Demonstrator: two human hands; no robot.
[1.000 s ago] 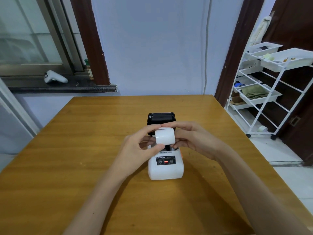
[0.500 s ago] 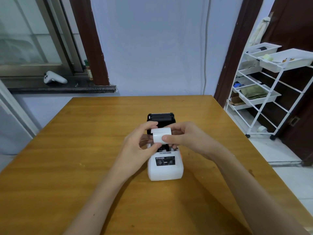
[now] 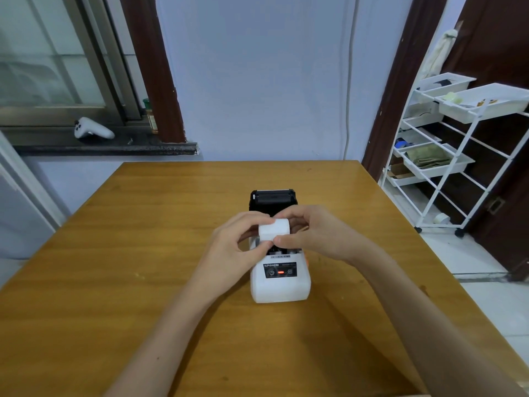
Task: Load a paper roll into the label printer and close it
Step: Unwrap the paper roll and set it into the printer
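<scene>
A white label printer (image 3: 280, 285) stands in the middle of the wooden table (image 3: 143, 253), its black lid (image 3: 272, 199) tipped open toward the far side. A red light shows on its dark front panel. A white paper roll (image 3: 273, 229) is held just above the open bay. My left hand (image 3: 234, 247) grips the roll's left end, thumb on its lower front. My right hand (image 3: 312, 234) holds the right end, thumb pressed on the roll's front lower edge. The inside of the bay is mostly hidden by the roll and fingers.
A white wire rack (image 3: 446, 156) with trays stands on the floor to the right of the table. A white controller (image 3: 93, 130) lies on the dark window sill at back left, beside a small jar (image 3: 150, 117).
The roll has moved away from me and slightly lower, over the printer's open bay. My right thumb has come round onto the roll's front.
</scene>
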